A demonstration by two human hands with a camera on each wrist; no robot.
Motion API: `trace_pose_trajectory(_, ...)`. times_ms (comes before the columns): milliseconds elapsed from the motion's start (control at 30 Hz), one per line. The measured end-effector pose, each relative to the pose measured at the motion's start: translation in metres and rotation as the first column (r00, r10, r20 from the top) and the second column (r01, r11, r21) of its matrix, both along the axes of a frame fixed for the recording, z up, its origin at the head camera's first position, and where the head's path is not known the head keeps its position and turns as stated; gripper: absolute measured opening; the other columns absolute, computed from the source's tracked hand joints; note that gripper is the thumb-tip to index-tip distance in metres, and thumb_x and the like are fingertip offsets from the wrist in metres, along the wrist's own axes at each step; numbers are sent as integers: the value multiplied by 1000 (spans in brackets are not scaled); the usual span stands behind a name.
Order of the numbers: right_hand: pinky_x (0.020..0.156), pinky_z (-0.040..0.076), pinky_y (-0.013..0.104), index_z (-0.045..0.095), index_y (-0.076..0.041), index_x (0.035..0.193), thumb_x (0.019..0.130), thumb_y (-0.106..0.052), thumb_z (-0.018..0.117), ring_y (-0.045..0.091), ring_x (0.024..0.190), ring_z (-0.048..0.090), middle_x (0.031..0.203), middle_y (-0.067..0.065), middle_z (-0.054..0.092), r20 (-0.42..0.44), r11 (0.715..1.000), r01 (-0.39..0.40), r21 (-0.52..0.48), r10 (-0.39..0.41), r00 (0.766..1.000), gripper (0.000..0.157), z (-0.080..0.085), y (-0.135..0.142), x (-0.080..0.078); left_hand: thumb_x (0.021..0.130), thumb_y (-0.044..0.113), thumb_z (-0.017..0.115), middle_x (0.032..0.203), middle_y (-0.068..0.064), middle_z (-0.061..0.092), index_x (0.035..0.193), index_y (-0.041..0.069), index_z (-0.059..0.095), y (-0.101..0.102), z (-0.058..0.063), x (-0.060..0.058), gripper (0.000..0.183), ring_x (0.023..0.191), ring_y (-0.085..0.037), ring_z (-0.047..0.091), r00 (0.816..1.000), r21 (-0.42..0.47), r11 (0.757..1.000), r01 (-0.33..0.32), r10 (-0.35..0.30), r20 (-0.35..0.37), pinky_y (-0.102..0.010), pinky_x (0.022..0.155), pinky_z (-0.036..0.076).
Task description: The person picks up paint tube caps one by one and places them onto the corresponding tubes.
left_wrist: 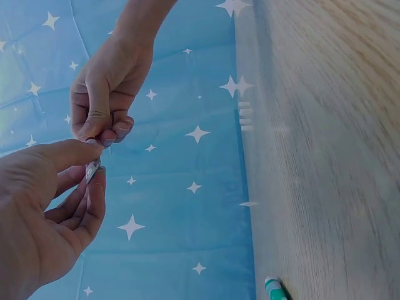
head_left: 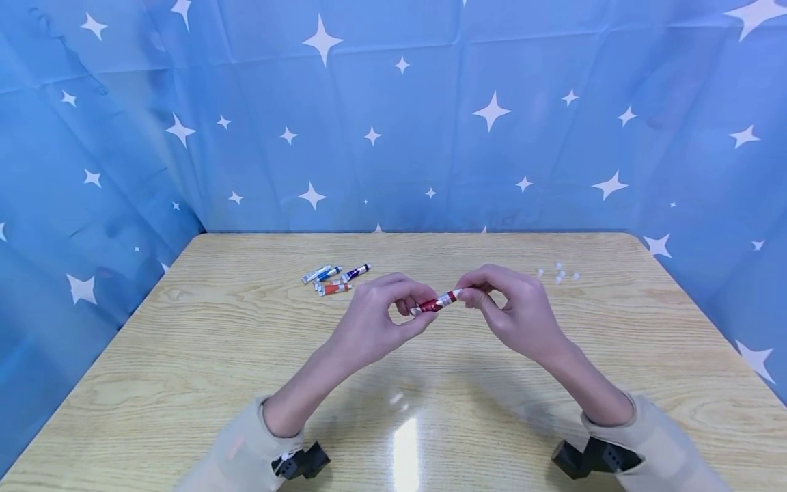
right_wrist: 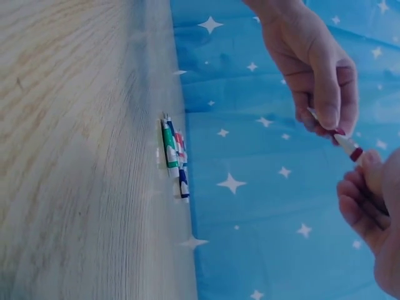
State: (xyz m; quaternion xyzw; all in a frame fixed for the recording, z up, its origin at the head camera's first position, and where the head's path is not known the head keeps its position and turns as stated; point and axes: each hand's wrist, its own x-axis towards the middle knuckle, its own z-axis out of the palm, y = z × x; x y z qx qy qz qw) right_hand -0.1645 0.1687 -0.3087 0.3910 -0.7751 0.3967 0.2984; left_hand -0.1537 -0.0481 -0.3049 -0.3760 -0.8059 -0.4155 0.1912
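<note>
Above the middle of the table, my left hand [head_left: 376,320] pinches a small red paint tube [head_left: 436,303] between thumb and fingers. My right hand [head_left: 515,307] meets the tube's other end, thumb and forefinger pinching its white tip. The tube slants up toward the right in the head view. From the right wrist, the tube's white and red end [right_wrist: 347,146] shows between the two hands. The left wrist view shows only a sliver of the tube [left_wrist: 92,170]; fingers cover much of it.
At the back left lie several paint tubes, among them an orange-red one [head_left: 335,289] and a dark purple one [head_left: 356,272]. A green tube [right_wrist: 169,147] shows in the right wrist view. Several small white pieces [head_left: 559,274] are scattered at the back right. A starred blue curtain [head_left: 406,137] hangs behind the table.
</note>
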Motion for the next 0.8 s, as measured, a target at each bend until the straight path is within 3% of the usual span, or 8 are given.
trace_pose_trajectory(533,52,43,18,65,-13,89,79,-3,68,6,61,55,77,-8,61,161,999,7,46,-15,987,14,-1,-2,3,76,12,73,79,7,64,89,13,72,-3,-5,-3,13,66,-7,52,999,-29,998,-52,52,-17,-21,56,47)
trace_pose_trajectory(800,54,45,19,64,-3,87,77,6,67,11,61,57,75,2,62,194,997,27,73,-40,980,14,22,-10,22,75,14,74,80,7,65,88,14,73,-6,-9,-5,13,66,-3,50,996,-33,996,-84,84,-7,-19,55,46)
